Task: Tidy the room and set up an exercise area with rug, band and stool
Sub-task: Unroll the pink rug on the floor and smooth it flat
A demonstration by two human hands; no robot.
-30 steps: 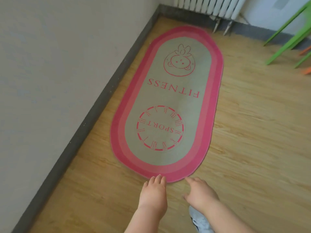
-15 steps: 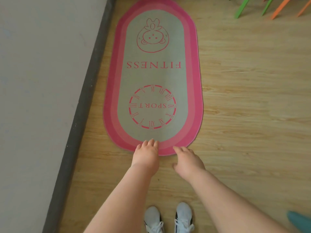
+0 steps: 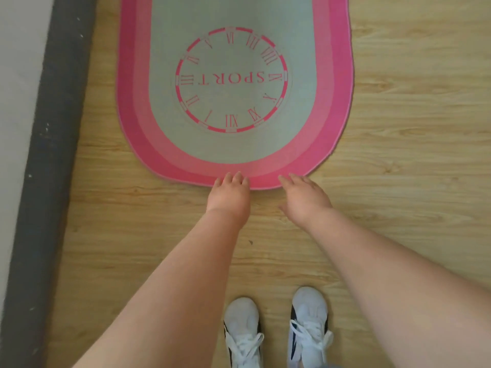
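Head view: oval rug [image 3: 233, 150], grey centre, pink banded border, red "SPORT" clock ring, flat on wood floor [image 3: 398, 187] beside the skirting [image 3: 53, 155]. Left hand [image 3: 229, 193] and right hand [image 3: 305, 196] touch its near rim, fingers extended, gripping nothing. Half a second earlier: same contact; FITNESS end now out of frame.

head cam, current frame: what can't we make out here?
1. rug: head view, far end cut off by the top edge, so its full alignment is unknown.
2. left hand: head view, its own back hides the thumb. Whether it pinches the rug's near edge or only touches it cannot be told.
3. band and stool: neither is in the head view.
4. shoes: head view, heels cut off by the bottom edge.
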